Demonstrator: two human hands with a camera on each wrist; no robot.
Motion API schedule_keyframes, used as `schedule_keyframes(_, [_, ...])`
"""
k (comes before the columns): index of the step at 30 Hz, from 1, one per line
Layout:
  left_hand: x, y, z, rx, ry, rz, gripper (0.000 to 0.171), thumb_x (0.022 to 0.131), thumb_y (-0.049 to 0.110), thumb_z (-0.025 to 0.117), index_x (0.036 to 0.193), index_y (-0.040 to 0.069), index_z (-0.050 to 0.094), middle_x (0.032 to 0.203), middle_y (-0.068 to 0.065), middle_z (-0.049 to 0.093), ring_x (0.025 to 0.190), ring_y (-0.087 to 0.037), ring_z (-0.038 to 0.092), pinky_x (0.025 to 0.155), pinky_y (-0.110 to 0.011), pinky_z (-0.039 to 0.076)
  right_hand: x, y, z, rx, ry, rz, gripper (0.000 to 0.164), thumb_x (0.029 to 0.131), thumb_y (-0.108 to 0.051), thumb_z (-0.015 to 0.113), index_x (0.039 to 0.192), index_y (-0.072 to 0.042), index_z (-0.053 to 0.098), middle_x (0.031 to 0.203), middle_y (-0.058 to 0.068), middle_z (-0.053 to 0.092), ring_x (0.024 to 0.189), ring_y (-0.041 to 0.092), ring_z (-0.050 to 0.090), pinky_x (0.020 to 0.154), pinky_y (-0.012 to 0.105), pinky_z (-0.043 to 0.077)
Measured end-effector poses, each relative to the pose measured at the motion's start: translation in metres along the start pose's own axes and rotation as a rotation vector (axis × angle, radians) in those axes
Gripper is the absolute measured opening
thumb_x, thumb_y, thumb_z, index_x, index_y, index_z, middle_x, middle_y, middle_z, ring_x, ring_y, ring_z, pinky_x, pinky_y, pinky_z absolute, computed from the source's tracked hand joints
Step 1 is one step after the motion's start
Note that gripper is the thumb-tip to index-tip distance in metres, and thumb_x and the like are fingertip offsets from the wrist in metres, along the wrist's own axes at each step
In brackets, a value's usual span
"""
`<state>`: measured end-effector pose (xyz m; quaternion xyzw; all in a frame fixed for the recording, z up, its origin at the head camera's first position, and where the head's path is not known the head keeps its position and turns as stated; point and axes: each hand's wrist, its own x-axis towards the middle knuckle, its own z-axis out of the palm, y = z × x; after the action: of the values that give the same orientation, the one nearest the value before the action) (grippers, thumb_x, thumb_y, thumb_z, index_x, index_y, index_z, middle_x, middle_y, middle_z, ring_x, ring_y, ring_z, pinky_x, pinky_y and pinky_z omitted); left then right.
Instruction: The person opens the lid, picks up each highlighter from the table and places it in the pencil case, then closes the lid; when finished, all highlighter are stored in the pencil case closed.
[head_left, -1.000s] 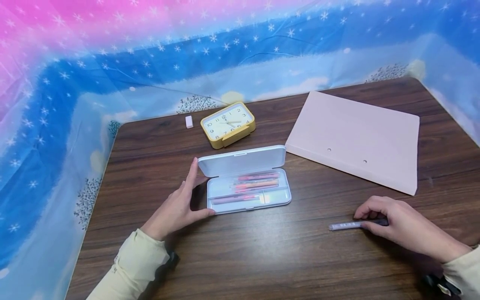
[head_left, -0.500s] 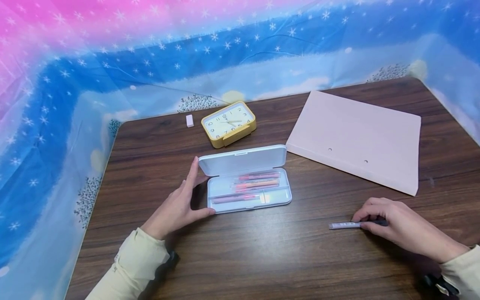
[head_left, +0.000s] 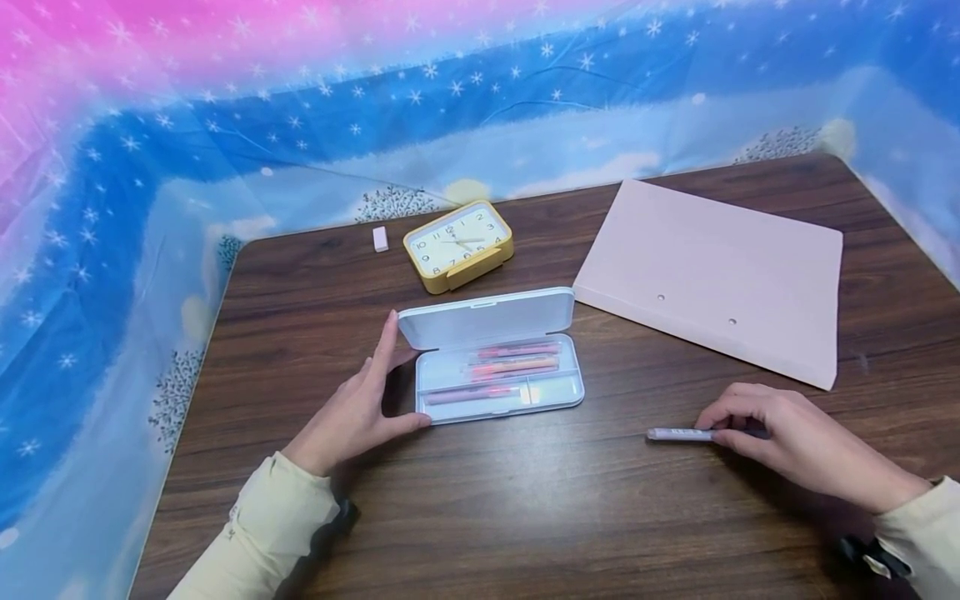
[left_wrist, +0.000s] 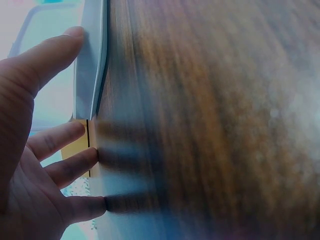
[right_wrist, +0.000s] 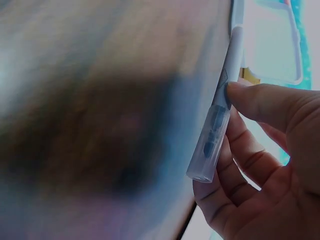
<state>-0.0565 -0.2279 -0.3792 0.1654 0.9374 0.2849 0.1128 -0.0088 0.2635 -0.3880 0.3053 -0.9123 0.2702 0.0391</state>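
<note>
My left hand is at the left end of an open white pencil case, fingers extended. Its thumb touches the case's front corner, and the index fingertip is at the raised lid. Several pink, orange and mauve pens lie inside the case. Right of it, my right hand pinches a slim greyish marker pen between thumb and fingers, one end pointing left toward the case. In the right wrist view, the marker pen has a translucent cap at the near end; fingers partly cover its middle.
Behind the case stands a yellow alarm clock, with a small pale eraser to its left. A pale pink folder lies at the back right, its near-left corner close to the lid. A snowflake-patterned cloth surrounds the table's far edges.
My right hand has lifted the marker pen slightly and shifted it a little left and away from me. The left hand stays at the case.
</note>
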Motion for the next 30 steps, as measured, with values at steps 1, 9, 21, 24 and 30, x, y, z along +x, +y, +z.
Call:
schedule_keyframes(1, [0.000,0.000,0.000,0.005,0.001,0.000,0.127,0.079,0.048,0.080,0.152,0.039,-0.024,0.166,-0.005,0.015,0.149,-0.029,0.026,0.114,-0.055,0.032,0.003,-0.002,-0.001,0.002,-0.003,0.003,0.040,0.076,-0.001,0.081,0.095,-0.035,0.069,0.089,-0.023,0.061,0.079,-0.007,0.053,0.069,0.010,0.040])
schedule_keyframes(9, [0.002,0.001,-0.002,0.014,0.001,-0.002,0.127,0.079,0.049,0.079,0.152,0.039,-0.024,0.167,-0.002,0.004,0.148,-0.031,0.027,0.114,-0.055,0.033,0.045,-0.023,-0.006,0.055,-0.037,0.035,0.028,0.085,-0.006,0.076,0.096,-0.032,0.070,0.091,-0.021,0.065,0.080,-0.005,0.055,0.069,0.016,0.046])
schedule_keyframes(21, [0.001,0.001,-0.003,0.017,0.003,-0.008,0.127,0.078,0.050,0.080,0.152,0.040,-0.024,0.167,-0.004,0.007,0.148,-0.032,0.027,0.114,-0.056,0.033,0.104,-0.057,0.011,0.179,-0.173,0.071,0.019,0.089,-0.008,0.071,0.097,-0.026,0.073,0.094,-0.014,0.066,0.082,0.002,0.057,0.072,0.027,0.052])
schedule_keyframes(24, [0.000,0.000,-0.002,0.010,0.002,-0.012,0.128,0.078,0.049,0.080,0.152,0.040,-0.024,0.166,-0.004,0.012,0.148,-0.031,0.028,0.114,-0.055,0.033,0.118,-0.064,0.021,0.188,-0.194,0.032,0.018,0.090,-0.007,0.070,0.098,-0.023,0.074,0.095,-0.011,0.067,0.083,0.003,0.058,0.074,0.029,0.052])
schedule_keyframes(30, [0.000,0.000,0.000,0.004,0.003,0.000,0.128,0.078,0.049,0.080,0.152,0.039,-0.024,0.167,0.000,0.005,0.148,-0.029,0.028,0.114,-0.054,0.034,0.141,-0.080,0.041,0.202,-0.253,-0.020,0.016,0.092,-0.008,0.067,0.101,-0.019,0.074,0.099,-0.008,0.069,0.079,0.005,0.056,0.070,0.023,0.049])
